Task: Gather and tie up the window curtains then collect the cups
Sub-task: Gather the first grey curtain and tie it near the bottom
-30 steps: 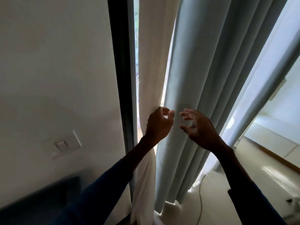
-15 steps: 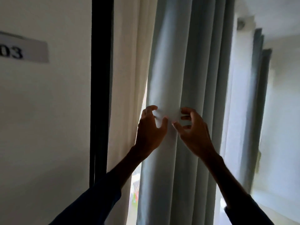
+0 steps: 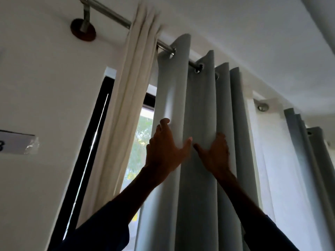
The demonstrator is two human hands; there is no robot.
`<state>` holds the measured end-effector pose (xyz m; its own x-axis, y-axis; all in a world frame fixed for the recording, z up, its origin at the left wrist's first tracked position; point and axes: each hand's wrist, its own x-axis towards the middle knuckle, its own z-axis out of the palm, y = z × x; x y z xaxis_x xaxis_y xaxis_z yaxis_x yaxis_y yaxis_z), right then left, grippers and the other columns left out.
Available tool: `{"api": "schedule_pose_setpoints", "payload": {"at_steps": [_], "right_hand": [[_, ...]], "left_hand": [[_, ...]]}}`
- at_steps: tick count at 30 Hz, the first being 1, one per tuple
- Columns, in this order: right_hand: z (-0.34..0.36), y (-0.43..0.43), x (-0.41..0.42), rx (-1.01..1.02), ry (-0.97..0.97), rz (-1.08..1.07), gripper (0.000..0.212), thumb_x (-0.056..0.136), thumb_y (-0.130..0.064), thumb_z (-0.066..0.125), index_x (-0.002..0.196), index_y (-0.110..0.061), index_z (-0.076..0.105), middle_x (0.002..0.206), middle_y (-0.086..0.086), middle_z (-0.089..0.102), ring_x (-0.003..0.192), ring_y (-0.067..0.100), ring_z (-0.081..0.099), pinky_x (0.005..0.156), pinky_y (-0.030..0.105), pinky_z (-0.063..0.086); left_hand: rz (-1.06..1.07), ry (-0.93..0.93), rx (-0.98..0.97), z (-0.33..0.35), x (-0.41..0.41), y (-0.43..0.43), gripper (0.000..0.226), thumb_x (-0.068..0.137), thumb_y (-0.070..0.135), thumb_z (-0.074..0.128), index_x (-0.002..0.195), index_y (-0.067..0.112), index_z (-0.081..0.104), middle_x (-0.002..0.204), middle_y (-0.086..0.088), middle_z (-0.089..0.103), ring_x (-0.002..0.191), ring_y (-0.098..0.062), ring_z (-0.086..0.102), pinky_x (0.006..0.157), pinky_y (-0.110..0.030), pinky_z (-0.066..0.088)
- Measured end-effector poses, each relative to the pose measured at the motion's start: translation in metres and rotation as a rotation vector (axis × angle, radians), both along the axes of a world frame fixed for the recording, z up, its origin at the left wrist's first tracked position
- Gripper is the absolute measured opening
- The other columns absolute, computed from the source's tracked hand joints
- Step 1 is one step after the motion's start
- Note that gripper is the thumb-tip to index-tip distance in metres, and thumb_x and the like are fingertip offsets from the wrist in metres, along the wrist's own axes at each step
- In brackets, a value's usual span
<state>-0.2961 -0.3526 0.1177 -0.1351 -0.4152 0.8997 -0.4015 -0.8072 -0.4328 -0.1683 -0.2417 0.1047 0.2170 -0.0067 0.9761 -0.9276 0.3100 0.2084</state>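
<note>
A pale grey eyelet curtain (image 3: 199, 98) hangs in deep folds from a metal rod (image 3: 108, 11). My left hand (image 3: 165, 151) grips its leftmost fold, fingers hooked round the edge and thumb on the front. Beside it, my right hand (image 3: 215, 154) holds the neighbouring fold, thumb spread toward the left thumb and fingers curled round the pleat. To the left a cream curtain (image 3: 134, 84) hangs bunched on the same rod. No cups are in view.
A black window frame (image 3: 94, 142) and daylight with foliage show between the two curtains. White sheer fabric (image 3: 268, 160) and a second grey curtain (image 3: 308, 151) hang to the right. The wall on the left carries a rod bracket (image 3: 83, 29) and a label (image 3: 16, 142).
My view has tilted up from the floor to the curtain rod. Both hands have risen along the grey curtain, and the left hand has left the cream curtain for the grey fold.
</note>
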Motion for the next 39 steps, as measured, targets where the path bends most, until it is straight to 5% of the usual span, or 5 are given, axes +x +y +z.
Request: {"api": "schedule_pose_setpoints", "payload": {"at_steps": [8, 19, 30, 36, 39], "right_hand": [[0.024, -0.058, 0.011, -0.267, 0.119, -0.025, 0.011, 0.097, -0.008, 0.053, 0.093, -0.004, 0.064, 0.081, 0.006, 0.060, 0.079, 0.028, 0.061, 0.068, 0.034, 0.044], [0.051, -0.213, -0.134, 0.045, -0.075, -0.088, 0.038, 0.094, -0.039, 0.064, 0.117, -0.009, 0.066, 0.090, 0.015, 0.067, 0.084, 0.035, 0.068, 0.074, 0.045, 0.057], [0.036, -0.153, -0.090, -0.234, 0.002, -0.065, 0.039, 0.095, -0.029, 0.057, 0.080, 0.007, 0.060, 0.077, 0.026, 0.058, 0.079, 0.044, 0.062, 0.069, 0.040, 0.038], [0.094, -0.113, -0.073, -0.278, -0.087, -0.055, 0.034, 0.098, -0.019, 0.060, 0.112, 0.012, 0.060, 0.112, 0.032, 0.062, 0.107, 0.045, 0.058, 0.087, 0.038, 0.029], [0.107, -0.099, -0.062, -0.368, -0.048, -0.098, 0.029, 0.087, -0.009, 0.055, 0.088, 0.018, 0.063, 0.089, 0.037, 0.063, 0.084, 0.052, 0.062, 0.075, 0.044, 0.043]], "left_hand": [[0.356, 0.070, 0.168, 0.062, -0.031, -0.049, 0.040, 0.088, 0.014, 0.055, 0.127, 0.010, 0.051, 0.117, -0.016, 0.062, 0.108, -0.039, 0.062, 0.086, -0.041, 0.051], [-0.185, -0.197, 0.321, 0.106, -0.161, -0.158, 0.008, 0.081, 0.010, 0.054, 0.073, 0.008, 0.055, 0.095, -0.022, 0.064, 0.094, -0.042, 0.065, 0.072, -0.038, 0.052], [0.101, -0.116, 0.178, 0.088, -0.079, -0.118, 0.011, 0.082, 0.015, 0.062, 0.091, 0.014, 0.055, 0.091, -0.012, 0.066, 0.090, -0.035, 0.068, 0.067, -0.032, 0.046], [0.159, -0.269, 0.021, 0.117, -0.059, -0.093, 0.089, 0.074, -0.003, 0.057, 0.151, 0.019, 0.018, 0.081, -0.010, 0.066, 0.074, -0.032, 0.064, 0.064, -0.039, 0.052], [0.230, -0.354, 0.091, 0.114, -0.034, -0.090, 0.074, 0.071, 0.001, 0.057, 0.138, 0.030, 0.045, 0.091, -0.003, 0.063, 0.081, -0.027, 0.062, 0.068, -0.036, 0.050]]}}
